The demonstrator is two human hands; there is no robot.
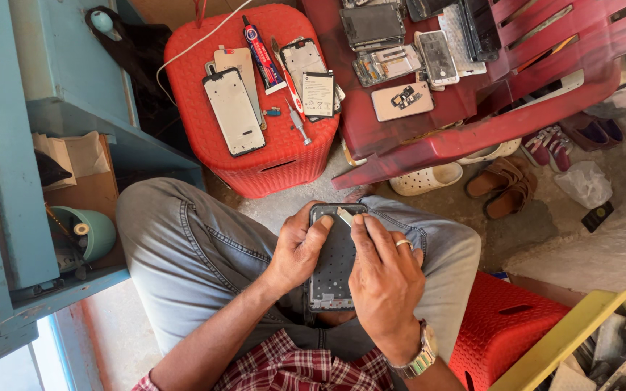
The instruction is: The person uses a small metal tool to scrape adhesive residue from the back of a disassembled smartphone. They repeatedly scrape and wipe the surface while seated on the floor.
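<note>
Sitting on concrete floor (581,253), both hands' fingers (367,235) gripping phone frame (333,268), red stool (255,94) w/ parts

red stool (269,156) | red chair (472,123) | grey jeans (182,253) | red-white plaid shirt (291,366) | yellow crate (545,347)

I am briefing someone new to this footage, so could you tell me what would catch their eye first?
At the centre, the left hand holds a dark phone frame over the person's lap while the right hand presses a small pale tool to its top edge. Above, a red stool carries phone parts and a glue tube.
</note>
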